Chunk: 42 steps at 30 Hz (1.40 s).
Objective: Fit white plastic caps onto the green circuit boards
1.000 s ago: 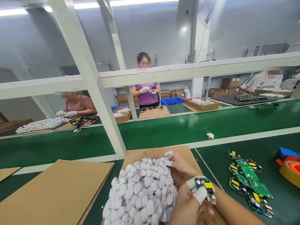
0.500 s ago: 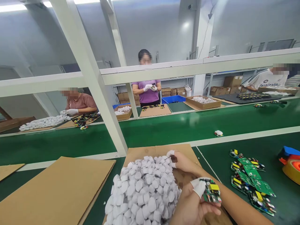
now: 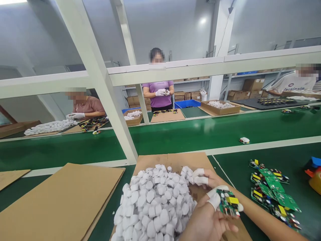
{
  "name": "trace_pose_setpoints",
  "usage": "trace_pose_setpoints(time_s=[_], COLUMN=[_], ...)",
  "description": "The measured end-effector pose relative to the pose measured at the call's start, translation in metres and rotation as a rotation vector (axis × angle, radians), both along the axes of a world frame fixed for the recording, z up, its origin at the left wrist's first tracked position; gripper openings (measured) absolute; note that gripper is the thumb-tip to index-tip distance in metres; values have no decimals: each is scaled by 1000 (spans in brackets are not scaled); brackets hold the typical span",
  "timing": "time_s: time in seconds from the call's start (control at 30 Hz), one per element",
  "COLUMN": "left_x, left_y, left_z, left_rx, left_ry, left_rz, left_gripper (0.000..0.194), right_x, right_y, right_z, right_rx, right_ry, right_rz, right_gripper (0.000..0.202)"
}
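Note:
Near the bottom centre, my left hand [image 3: 204,217] is closed, palm up, on a green circuit board [image 3: 228,202] with a yellow component. White finger cots cover some of its fingertips. Beyond it, my right hand [image 3: 209,177] has its white-capped fingers drawn together against small white pieces at the right edge of a heap; anything between the fingertips is hidden. That large heap of white pieces [image 3: 152,204] lies on brown cardboard [image 3: 175,158]. To the right, several more circuit boards [image 3: 273,187] lie overlapping on the green table.
Flat cardboard sheets [image 3: 60,201] lie at the left. A white frame post [image 3: 107,90] rises before the green conveyor [image 3: 175,137], which carries a small assembly [image 3: 244,140]. A roll of tape [image 3: 315,182] is at the right edge. Three people are across the conveyor.
My right hand has shifted right and slightly down, its fingers closer together, with a few white pieces now apart from the heap's top. The assembly on the conveyor appears further right. My left hand still holds its board.

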<state>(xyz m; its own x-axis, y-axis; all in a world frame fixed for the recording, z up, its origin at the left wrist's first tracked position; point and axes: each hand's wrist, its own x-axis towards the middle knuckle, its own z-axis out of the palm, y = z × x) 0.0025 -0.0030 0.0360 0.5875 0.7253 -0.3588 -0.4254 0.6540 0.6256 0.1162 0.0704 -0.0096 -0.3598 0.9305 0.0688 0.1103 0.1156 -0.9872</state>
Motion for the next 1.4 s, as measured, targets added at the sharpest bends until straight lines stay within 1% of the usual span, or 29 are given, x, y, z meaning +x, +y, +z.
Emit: trace_pose_setpoints(time_s=[0.13,0.2,0.27,0.33,0.4,0.47,0.53,0.67,0.8,0.9,0.97,1.03,1.07,1.17,1.23,1.3,1.33,1.4], left_x=[-1,-1,-2,-4,-6,-9,-11,-12,-11,-11,-11,-13,-13,-14,-14,-14,-14,-15], left_y=[1,1,1,1,3,4,5,7,6,6,6,6,6,6,6,5,5,3], left_z=[-3,-6,-8,-10,-10,-11,-11,-7,-3,-5,-6,-5,-4,1,5,6,5,3], left_rx=[4,-5,9,49,102,131,124,116,76,68,25,-34,-54,-81,-78,-56,-49,-57], left_ry=[0,-9,-37,-77,-113,-126,-111,-80,-70,-132,-200,-267,-297,-350,-365,-402,-425,-444], left_rz=[-30,-41,-34,15,97,174,222,200,195,224,244,264,276,283,238,182,158,127], left_gripper=[66,67,67,61,48,37,33,30,24,25,21,14,14,26,29,26,24,19], right_x=[9,14,19,23,28,32,35,35,37,40,42,43,43,41,39,39,39,40], right_y=[-19,-26,-30,-33,-36,-38,-40,-44,-47,-49,-52,-55,-57,-61,-62,-62,-62,-62], right_z=[16,18,16,14,13,13,13,12,14,19,22,24,24,25,25,23,23,21], right_rx=[-135,-188,-237,-284,-301,-285,-274,-203,-148,-76,-22,57,119,334,429,475,488,505], right_ry=[148,187,268,451,655,765,777,707,630,502,362,212,136,-57,-137,-188,-208,-232], right_rz=[-11,-9,-75,-213,-335,-375,-366,-303,-326,-316,-256,-207,-194,-167,-146,-185,-221,-300], right_gripper=[16,14,17,24,32,35,33,28,28,20,16,18,20,28,36,40,39,27])
